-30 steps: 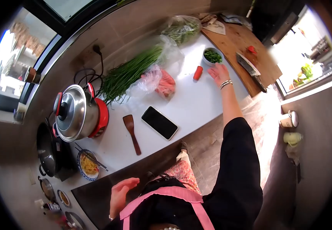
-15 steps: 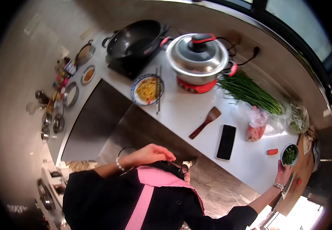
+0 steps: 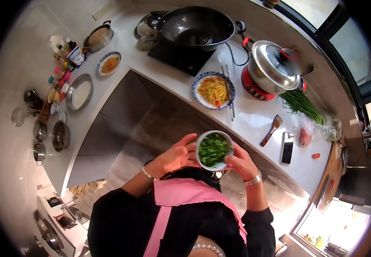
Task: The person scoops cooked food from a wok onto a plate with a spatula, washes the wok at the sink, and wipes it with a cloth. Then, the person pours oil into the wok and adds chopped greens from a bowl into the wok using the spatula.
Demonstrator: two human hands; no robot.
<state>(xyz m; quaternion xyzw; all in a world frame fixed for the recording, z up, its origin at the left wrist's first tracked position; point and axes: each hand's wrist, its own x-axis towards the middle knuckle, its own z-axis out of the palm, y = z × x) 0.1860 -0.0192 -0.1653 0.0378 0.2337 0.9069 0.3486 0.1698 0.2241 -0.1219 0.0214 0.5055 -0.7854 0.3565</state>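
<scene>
A white bowl of chopped green herbs is held in front of my pink apron. My right hand grips its right side, thumb over the rim. At the bowl's left side is my left hand, fingers spread and the tips right by the wall; whether they touch it is hard to make out. Beyond the bowl, a patterned plate of shredded food sits on the counter, with chopsticks lying across its right edge.
A black wok rests on a cooktop. To its right are a lidded steel pot, green stalks, a wooden spatula, and a phone. The left counter carries a smaller plate, steel bowls and bottles.
My right hand has lifted the bowl of herbs from the counter's right end and brought it to my front. My left hand has moved right, up beside it. The view has shifted.
</scene>
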